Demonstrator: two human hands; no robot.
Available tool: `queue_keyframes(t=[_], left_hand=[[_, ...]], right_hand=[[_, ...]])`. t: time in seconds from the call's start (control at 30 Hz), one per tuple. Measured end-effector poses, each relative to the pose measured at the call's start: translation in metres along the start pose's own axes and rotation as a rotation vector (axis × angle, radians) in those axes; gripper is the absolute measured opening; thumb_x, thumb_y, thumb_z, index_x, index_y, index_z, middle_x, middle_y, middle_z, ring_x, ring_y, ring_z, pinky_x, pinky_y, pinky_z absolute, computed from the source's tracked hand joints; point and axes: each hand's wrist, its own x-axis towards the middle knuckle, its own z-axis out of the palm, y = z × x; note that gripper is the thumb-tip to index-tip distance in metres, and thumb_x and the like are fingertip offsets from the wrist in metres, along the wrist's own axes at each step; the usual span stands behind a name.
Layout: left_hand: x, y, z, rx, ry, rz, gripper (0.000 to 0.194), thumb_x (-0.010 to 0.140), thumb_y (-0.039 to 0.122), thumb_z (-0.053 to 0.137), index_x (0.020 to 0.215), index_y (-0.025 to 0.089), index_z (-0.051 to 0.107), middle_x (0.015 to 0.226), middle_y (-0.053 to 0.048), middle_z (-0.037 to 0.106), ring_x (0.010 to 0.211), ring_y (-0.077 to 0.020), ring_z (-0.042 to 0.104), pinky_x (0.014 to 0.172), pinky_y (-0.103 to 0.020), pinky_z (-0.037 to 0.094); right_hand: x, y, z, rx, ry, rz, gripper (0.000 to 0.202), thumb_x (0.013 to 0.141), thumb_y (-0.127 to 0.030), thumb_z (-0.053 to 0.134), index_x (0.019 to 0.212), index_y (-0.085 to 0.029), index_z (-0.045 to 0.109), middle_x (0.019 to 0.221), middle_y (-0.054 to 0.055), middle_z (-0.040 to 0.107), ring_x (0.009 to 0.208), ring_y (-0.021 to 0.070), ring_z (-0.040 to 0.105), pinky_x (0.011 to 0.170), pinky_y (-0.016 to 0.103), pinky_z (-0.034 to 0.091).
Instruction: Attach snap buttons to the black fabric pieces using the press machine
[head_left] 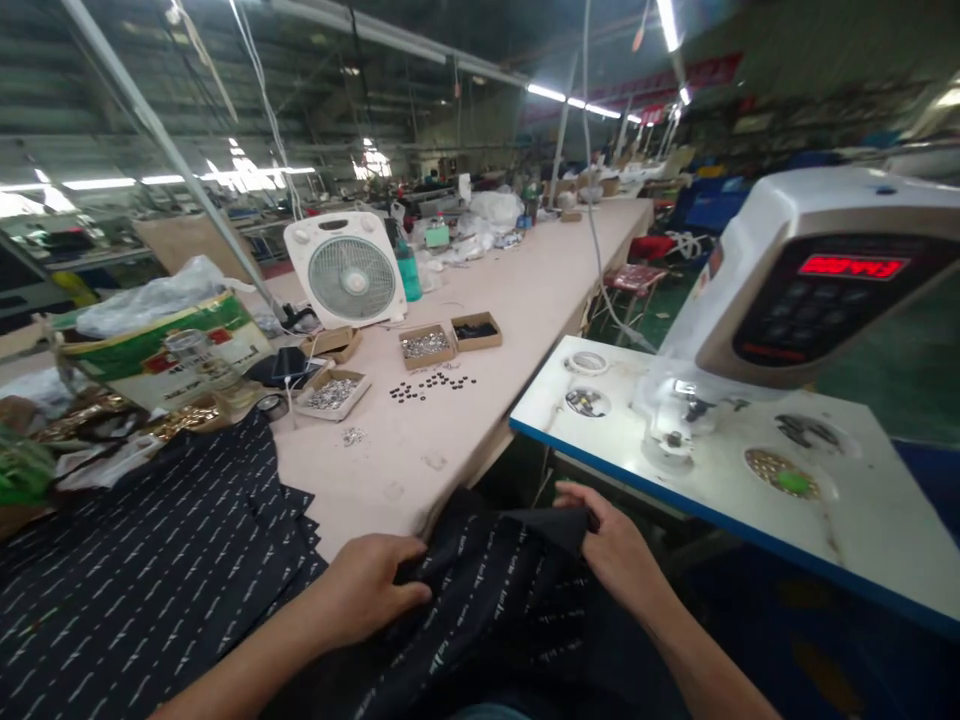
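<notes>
Dark cloth with rows of white lettering [487,590] hangs over the table's front edge towards my lap. My left hand [367,585] grips its left side, thumb and forefinger closed at the cloth; the other fingertips are hidden. On the opposite side my right hand [615,545] holds the upper right corner between thumb and fingers. A stack of dark cloth pieces with white dashes [165,560] lies on the table to the left. To the right of my right hand stands a snap-press machine [810,280] with a lit red display.
Small boxes of metal parts [334,392] and black parts [476,330] stand on the table [525,290]. Loose black rings [431,385] lie nearby. A white fan [352,270] is behind them, a printed carton [165,350] at left. The machine's blue-edged top [600,450] juts in at right.
</notes>
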Motion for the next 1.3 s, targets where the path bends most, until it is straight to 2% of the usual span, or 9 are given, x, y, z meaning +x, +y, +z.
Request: queue_keyframes(t=[0.1, 0.23, 0.3, 0.47, 0.6, 0.8, 0.97, 1.13, 1.3], left_hand=[[0.006, 0.013, -0.006, -0.106, 0.030, 0.131, 0.018, 0.094, 0.030, 0.051, 0.092, 0.023, 0.068, 0.096, -0.002, 0.070, 0.092, -0.0199, 0.064, 0.079, -0.027, 0.046], [0.014, 0.031, -0.025, -0.223, 0.068, 0.238, 0.022, 0.100, 0.036, 0.045, 0.101, 0.022, 0.063, 0.098, -0.002, 0.067, 0.091, -0.0180, 0.060, 0.082, -0.027, 0.046], [0.017, 0.040, -0.032, -0.248, 0.062, 0.239, 0.023, 0.100, 0.037, 0.043, 0.099, 0.022, 0.060, 0.096, -0.001, 0.067, 0.088, -0.0175, 0.060, 0.080, -0.027, 0.046], [0.022, 0.052, -0.033, -0.335, 0.079, 0.232, 0.025, 0.098, 0.042, 0.047, 0.108, 0.022, 0.060, 0.099, -0.001, 0.069, 0.091, -0.0180, 0.062, 0.083, -0.028, 0.047], [0.028, 0.044, -0.029, -0.253, -0.042, 0.171, 0.051, 0.070, 0.045, 0.082, 0.114, 0.024, 0.066, 0.103, -0.002, 0.073, 0.093, -0.0243, 0.065, 0.080, -0.030, 0.049], [0.042, 0.025, -0.029, 0.019, -0.027, 0.177, 0.015, 0.085, 0.027, 0.058, 0.091, 0.022, 0.070, 0.090, -0.003, 0.073, 0.084, -0.0218, 0.064, 0.073, -0.028, 0.044], [0.051, 0.025, -0.025, -0.249, -0.043, 0.240, 0.018, 0.082, 0.015, 0.048, 0.088, 0.019, 0.064, 0.091, -0.002, 0.070, 0.087, -0.0187, 0.062, 0.079, -0.028, 0.045], [0.058, 0.028, -0.016, -0.426, -0.038, 0.204, 0.020, 0.089, 0.028, 0.048, 0.090, 0.016, 0.064, 0.092, -0.003, 0.068, 0.087, -0.0195, 0.060, 0.081, -0.030, 0.046], [0.058, 0.024, -0.020, -0.637, -0.200, 0.190, 0.031, 0.080, 0.040, 0.069, 0.099, 0.015, 0.068, 0.090, -0.001, 0.069, 0.085, -0.0187, 0.059, 0.080, -0.027, 0.046]], right_hand=[[-0.015, -0.032, -0.002, -0.377, 0.153, -0.430, 0.066, 0.078, -0.038, 0.072, 0.141, -0.023, 0.055, 0.146, 0.012, 0.055, 0.137, 0.0351, 0.046, 0.117, 0.054, 0.030], [-0.027, -0.073, 0.018, -0.610, -0.261, -0.759, 0.089, 0.077, -0.045, 0.078, 0.153, -0.020, 0.039, 0.154, 0.014, 0.046, 0.146, 0.0359, 0.033, 0.122, 0.055, 0.016], [-0.023, -0.075, 0.032, -0.623, -0.391, -0.704, 0.088, 0.079, -0.043, 0.078, 0.153, -0.018, 0.038, 0.144, 0.016, 0.056, 0.135, 0.0336, 0.047, 0.118, 0.053, 0.025], [-0.003, -0.063, 0.049, -0.530, -0.473, -0.458, 0.014, 0.094, -0.026, 0.060, 0.100, -0.021, 0.071, 0.094, 0.002, 0.073, 0.085, 0.0179, 0.066, 0.076, 0.027, 0.043], [0.002, -0.071, 0.049, -0.526, -0.468, -0.417, 0.021, 0.095, -0.028, 0.061, 0.079, -0.019, 0.070, 0.075, 0.001, 0.069, 0.069, 0.0144, 0.059, 0.063, 0.024, 0.033], [0.005, -0.075, 0.046, -0.433, -0.521, -0.329, 0.026, 0.093, -0.034, 0.062, 0.073, -0.018, 0.066, 0.067, -0.002, 0.062, 0.063, 0.0118, 0.054, 0.059, 0.023, 0.030], [0.005, -0.067, 0.044, -0.429, -0.579, -0.221, 0.017, 0.076, -0.032, 0.079, 0.079, -0.019, 0.068, 0.072, -0.004, 0.063, 0.067, 0.0137, 0.057, 0.059, 0.023, 0.032], [0.006, -0.063, 0.041, -0.364, -0.567, -0.178, 0.014, 0.084, -0.021, 0.065, 0.071, -0.018, 0.060, 0.067, -0.005, 0.057, 0.064, 0.0119, 0.053, 0.060, 0.023, 0.033], [0.010, -0.065, 0.036, -0.291, -0.558, -0.155, 0.012, 0.085, -0.019, 0.062, 0.074, -0.018, 0.059, 0.070, -0.004, 0.057, 0.067, 0.0124, 0.054, 0.061, 0.023, 0.034]])
